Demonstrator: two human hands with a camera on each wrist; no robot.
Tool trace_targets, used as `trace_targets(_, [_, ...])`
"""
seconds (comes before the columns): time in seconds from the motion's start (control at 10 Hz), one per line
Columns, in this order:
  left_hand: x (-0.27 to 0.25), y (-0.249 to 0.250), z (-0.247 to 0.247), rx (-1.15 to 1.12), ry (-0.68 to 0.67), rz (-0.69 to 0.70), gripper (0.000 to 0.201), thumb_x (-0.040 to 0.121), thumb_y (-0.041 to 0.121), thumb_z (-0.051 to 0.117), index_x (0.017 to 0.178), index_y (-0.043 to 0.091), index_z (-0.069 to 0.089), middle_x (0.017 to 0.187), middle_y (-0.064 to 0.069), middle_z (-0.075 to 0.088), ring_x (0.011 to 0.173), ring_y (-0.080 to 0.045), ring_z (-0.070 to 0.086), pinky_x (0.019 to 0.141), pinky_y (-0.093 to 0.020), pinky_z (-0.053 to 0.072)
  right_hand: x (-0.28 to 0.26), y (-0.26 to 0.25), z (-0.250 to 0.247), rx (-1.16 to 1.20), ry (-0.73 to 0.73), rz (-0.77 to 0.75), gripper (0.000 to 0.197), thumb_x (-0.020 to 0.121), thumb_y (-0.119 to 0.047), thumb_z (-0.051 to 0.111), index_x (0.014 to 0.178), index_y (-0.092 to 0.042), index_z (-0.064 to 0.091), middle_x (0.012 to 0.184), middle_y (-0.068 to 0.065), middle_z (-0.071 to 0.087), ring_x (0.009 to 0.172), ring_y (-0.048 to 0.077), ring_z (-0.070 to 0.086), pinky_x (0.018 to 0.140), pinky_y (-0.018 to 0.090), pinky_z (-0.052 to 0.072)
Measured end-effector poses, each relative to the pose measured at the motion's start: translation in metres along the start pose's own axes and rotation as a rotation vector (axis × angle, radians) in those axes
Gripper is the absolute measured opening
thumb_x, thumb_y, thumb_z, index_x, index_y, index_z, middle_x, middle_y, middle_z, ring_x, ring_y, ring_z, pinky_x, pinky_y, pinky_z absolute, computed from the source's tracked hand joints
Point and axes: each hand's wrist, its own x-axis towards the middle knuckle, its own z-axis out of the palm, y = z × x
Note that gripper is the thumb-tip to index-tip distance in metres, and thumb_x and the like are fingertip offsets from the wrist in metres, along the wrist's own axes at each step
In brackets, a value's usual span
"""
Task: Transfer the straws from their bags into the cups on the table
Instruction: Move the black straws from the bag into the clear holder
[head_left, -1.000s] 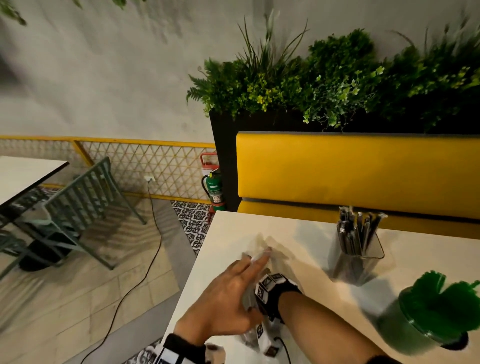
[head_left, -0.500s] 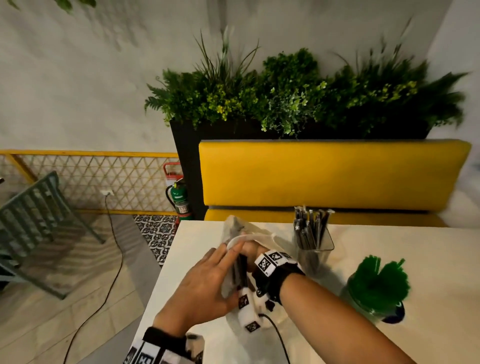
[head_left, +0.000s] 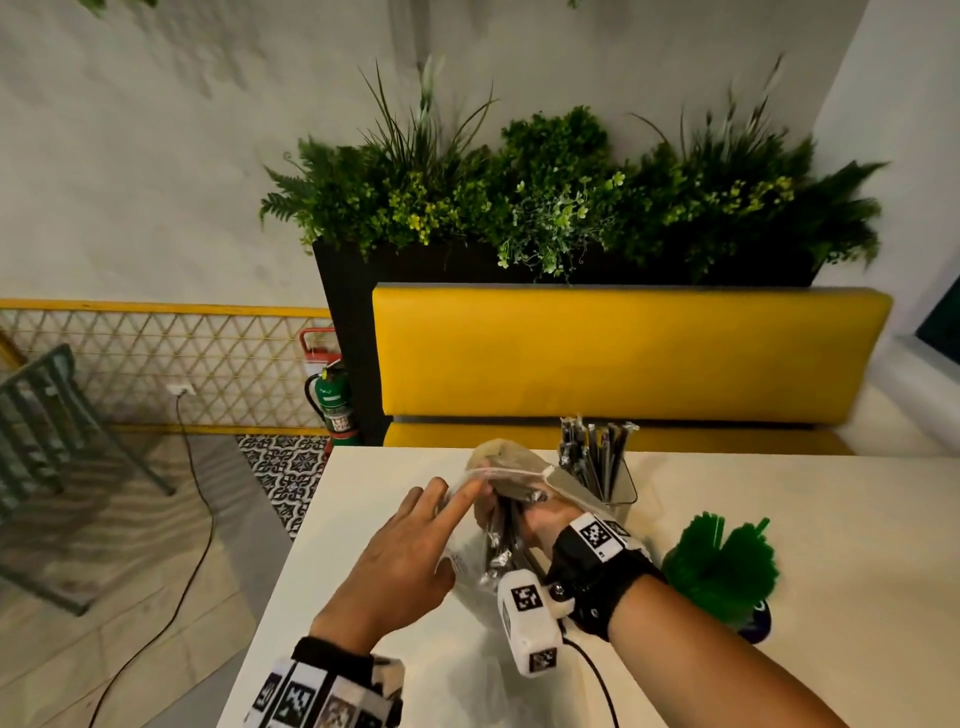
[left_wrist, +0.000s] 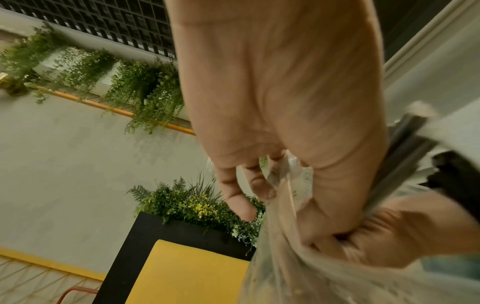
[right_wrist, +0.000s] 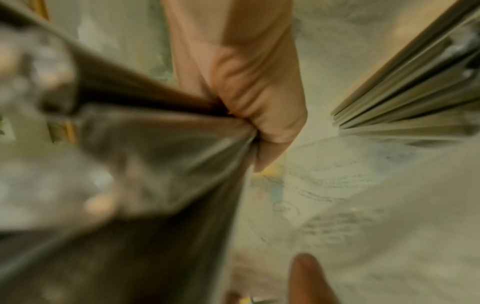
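A clear plastic bag (head_left: 511, 457) stands upright near the left end of the white table (head_left: 779, 519). My right hand (head_left: 524, 514) is inside its mouth and grips a bundle of dark wrapped straws (head_left: 501, 540). My left hand (head_left: 452, 519) holds the bag's left side, index finger along the rim and thumb lower down. In the left wrist view the bag's plastic (left_wrist: 285, 257) runs between thumb and fingers. The right wrist view is blurred but shows the gripped straws (right_wrist: 155, 144). A clear cup (head_left: 618, 483) with dark straws stands just behind the bag.
A cup packed with green straws (head_left: 722, 561) stands right of my right wrist. A yellow bench back (head_left: 623, 353) and a planter (head_left: 545, 208) lie beyond the table's far edge. The table's left edge is close to my left arm.
The bag has come up from lying low on the table to standing upright. My right hand now grips the straw bundle inside it. The head camera has swung right.
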Motion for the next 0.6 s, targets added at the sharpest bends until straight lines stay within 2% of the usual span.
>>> trace_targets(0.1, [0.007, 0.003, 0.001, 0.014, 0.012, 0.016, 0.117, 0.079, 0.010, 0.063, 0.137, 0.057, -0.027, 0.115, 0.010, 0.025, 0.105, -0.013, 0.032, 0.082, -0.026, 0.046, -0.018, 0.007, 0.012, 0.212, -0.275, 0.037, 0.011, 0.087, 0.001, 0.056, 0.083, 0.003, 0.065, 0.063, 0.015, 0.064, 0.054, 0.018, 0.066, 0.052, 0.021, 0.052])
trace_targets(0.2, [0.012, 0.008, 0.005, -0.014, 0.018, 0.043, 0.107, 0.085, 0.014, 0.058, 0.143, 0.050, -0.024, 0.115, 0.004, 0.028, 0.101, -0.013, 0.032, 0.074, -0.022, 0.042, -0.010, 0.016, 0.020, 0.427, -0.267, 0.104, 0.004, 0.090, -0.005, 0.050, 0.090, -0.005, 0.054, 0.060, 0.005, 0.058, 0.048, 0.011, 0.059, 0.050, 0.018, 0.049])
trace_targets(0.3, [0.016, -0.002, 0.011, -0.055, 0.005, -0.033, 0.116, 0.078, 0.005, 0.062, 0.145, 0.047, -0.022, 0.114, 0.004, 0.027, 0.101, -0.012, 0.031, 0.078, -0.026, 0.047, -0.019, 0.006, 0.021, 0.505, -0.365, 0.191, 0.009, 0.090, -0.014, 0.051, 0.086, -0.006, 0.054, 0.060, 0.002, 0.051, 0.045, 0.009, 0.054, 0.046, 0.017, 0.047])
trace_targets(0.4, [0.020, -0.018, 0.011, -0.118, 0.036, -0.127, 0.119, 0.071, -0.003, 0.065, 0.149, 0.042, -0.014, 0.109, 0.008, 0.024, 0.097, -0.014, 0.033, 0.080, -0.035, 0.048, -0.029, 0.001, 0.014, 0.366, -0.467, 0.293, 0.021, 0.091, -0.022, 0.051, 0.076, -0.008, 0.053, 0.057, -0.002, 0.050, 0.039, 0.008, 0.050, 0.039, 0.018, 0.044])
trace_targets(0.5, [0.024, -0.028, 0.003, -0.159, 0.080, -0.112, 0.116, 0.069, -0.004, 0.068, 0.151, 0.041, -0.001, 0.110, 0.007, 0.030, 0.098, -0.016, 0.036, 0.080, -0.035, 0.046, -0.072, -0.008, 0.000, 0.152, -0.582, 0.208, 0.013, 0.091, -0.021, 0.055, 0.098, -0.009, 0.056, 0.067, -0.004, 0.052, 0.041, 0.008, 0.050, 0.040, 0.018, 0.043])
trace_targets(0.6, [0.026, -0.031, -0.004, -0.195, 0.142, -0.126, 0.112, 0.065, -0.006, 0.066, 0.148, 0.041, 0.006, 0.108, 0.009, 0.032, 0.096, -0.014, 0.036, 0.080, -0.032, 0.042, -0.107, -0.031, -0.026, 0.111, -0.535, -0.016, 0.025, 0.086, -0.011, 0.062, 0.111, -0.009, 0.059, 0.071, 0.001, 0.059, 0.047, 0.014, 0.057, 0.043, 0.023, 0.048])
